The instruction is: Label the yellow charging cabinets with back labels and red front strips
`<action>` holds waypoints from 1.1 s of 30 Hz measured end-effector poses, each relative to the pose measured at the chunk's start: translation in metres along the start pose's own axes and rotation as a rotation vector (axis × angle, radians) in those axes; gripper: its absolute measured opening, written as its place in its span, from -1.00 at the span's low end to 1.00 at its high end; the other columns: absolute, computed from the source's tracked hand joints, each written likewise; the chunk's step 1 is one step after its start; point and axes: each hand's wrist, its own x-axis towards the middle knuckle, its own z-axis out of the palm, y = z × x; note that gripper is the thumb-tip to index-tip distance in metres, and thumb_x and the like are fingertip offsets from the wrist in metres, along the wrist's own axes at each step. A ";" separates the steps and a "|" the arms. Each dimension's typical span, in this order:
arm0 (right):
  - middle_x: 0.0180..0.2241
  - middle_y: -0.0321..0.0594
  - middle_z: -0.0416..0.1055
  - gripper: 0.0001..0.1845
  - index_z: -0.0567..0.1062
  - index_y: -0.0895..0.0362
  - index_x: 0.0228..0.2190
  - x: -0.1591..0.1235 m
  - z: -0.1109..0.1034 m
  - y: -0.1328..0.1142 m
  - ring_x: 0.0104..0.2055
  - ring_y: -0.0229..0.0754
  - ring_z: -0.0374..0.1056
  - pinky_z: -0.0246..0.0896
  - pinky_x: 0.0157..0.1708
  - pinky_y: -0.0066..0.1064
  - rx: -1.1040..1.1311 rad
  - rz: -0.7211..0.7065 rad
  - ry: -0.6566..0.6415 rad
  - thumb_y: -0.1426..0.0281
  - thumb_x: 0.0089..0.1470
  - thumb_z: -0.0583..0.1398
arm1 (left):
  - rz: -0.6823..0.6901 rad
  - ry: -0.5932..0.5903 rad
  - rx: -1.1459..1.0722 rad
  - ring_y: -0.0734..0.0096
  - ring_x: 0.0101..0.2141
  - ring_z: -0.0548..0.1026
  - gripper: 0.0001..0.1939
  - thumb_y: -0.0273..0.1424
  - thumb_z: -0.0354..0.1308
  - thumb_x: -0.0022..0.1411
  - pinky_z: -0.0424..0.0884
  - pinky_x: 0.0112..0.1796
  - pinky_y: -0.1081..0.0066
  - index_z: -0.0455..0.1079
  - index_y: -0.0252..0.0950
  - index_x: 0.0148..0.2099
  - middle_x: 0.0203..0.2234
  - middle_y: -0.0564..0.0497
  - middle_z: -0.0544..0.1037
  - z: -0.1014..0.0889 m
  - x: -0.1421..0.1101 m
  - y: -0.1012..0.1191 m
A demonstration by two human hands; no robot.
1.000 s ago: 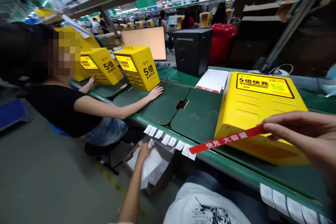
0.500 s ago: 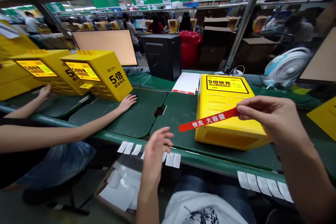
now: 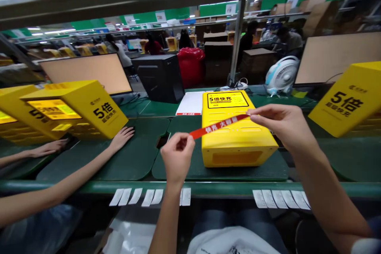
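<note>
left hand (image 3: 177, 154) pinching one end of the red strip (image 3: 219, 126), fingers curled nearly shut, strip up over the yellow box (image 3: 237, 135) on the green line (image 3: 178, 166), right hand (image 3: 275, 121) thumb-and-finger pinching the other end

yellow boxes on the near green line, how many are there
4: far-left box at the picture's edge, tilted-looking box right of it, middle box beyond the red strip, and far-right box. Others may be hidden.

A blue-and-white fan (image 3: 282, 74) beside a wide monitor (image 3: 336, 57).
</note>
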 end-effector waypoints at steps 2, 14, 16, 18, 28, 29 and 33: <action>-0.09 -0.08 0.56 -0.72 0.68 0.15 -0.38 0.026 -0.005 0.013 -0.07 -0.01 0.50 0.49 -0.13 -0.33 -0.025 -0.059 0.114 0.24 -0.15 0.47 | 0.128 0.006 0.090 0.47 -0.47 0.37 -0.81 -0.32 0.13 0.25 0.27 -0.41 0.48 0.41 -0.29 -0.39 -0.52 0.07 0.44 0.024 0.033 0.005; -0.46 -0.13 0.51 -0.49 0.60 0.29 -0.38 0.102 0.002 0.108 -0.55 -0.31 0.31 0.18 -0.69 -0.56 -0.050 0.233 0.214 0.21 -0.37 0.50 | 0.156 -0.199 0.593 0.34 -0.45 0.41 -0.83 -0.35 0.07 0.16 0.07 -0.45 0.40 0.36 -0.26 -0.45 -0.51 0.00 0.51 0.104 0.115 -0.011; -0.47 -0.14 0.50 -0.53 0.59 0.27 -0.41 0.102 0.002 0.113 -0.54 -0.29 0.31 0.18 -0.68 -0.55 -0.073 0.215 0.224 0.22 -0.38 0.49 | 0.124 -0.218 0.638 0.31 -0.43 0.43 -0.83 -0.33 0.07 0.18 0.06 -0.46 0.39 0.38 -0.26 -0.42 -0.47 -0.04 0.54 0.109 0.114 -0.012; -0.48 -0.15 0.50 -0.56 0.58 0.25 -0.44 0.103 0.002 0.114 -0.53 -0.27 0.33 0.22 -0.66 -0.53 -0.087 0.205 0.224 0.23 -0.38 0.47 | 0.112 -0.228 0.665 0.28 -0.41 0.44 -0.82 -0.32 0.07 0.19 0.05 -0.45 0.38 0.39 -0.26 -0.41 -0.46 -0.05 0.55 0.112 0.115 -0.013; -0.47 -0.15 0.53 -0.68 0.60 0.23 -0.45 0.103 0.001 0.118 -0.45 -0.19 0.41 0.28 -0.49 -0.43 -0.207 0.149 0.242 0.31 -0.31 0.44 | 0.179 -0.246 0.707 0.34 -0.44 0.39 -0.82 -0.35 0.03 0.24 0.02 -0.46 0.39 0.33 -0.27 -0.40 -0.41 -0.05 0.55 0.113 0.112 -0.016; -0.47 -0.16 0.53 -0.70 0.60 0.23 -0.45 0.103 0.001 0.118 -0.45 -0.19 0.41 0.28 -0.47 -0.43 -0.220 0.149 0.250 0.33 -0.30 0.44 | 0.184 -0.246 0.713 0.33 -0.44 0.39 -0.82 -0.35 0.03 0.24 0.01 -0.46 0.39 0.33 -0.27 -0.40 -0.40 -0.05 0.55 0.113 0.111 -0.016; -0.46 -0.16 0.54 -0.73 0.60 0.23 -0.45 0.103 0.001 0.116 -0.43 -0.19 0.42 0.27 -0.43 -0.42 -0.230 0.158 0.264 0.37 -0.30 0.43 | 0.201 -0.248 0.735 0.33 -0.44 0.39 -0.82 -0.36 0.04 0.25 0.02 -0.46 0.39 0.33 -0.27 -0.40 -0.39 -0.05 0.55 0.115 0.110 -0.014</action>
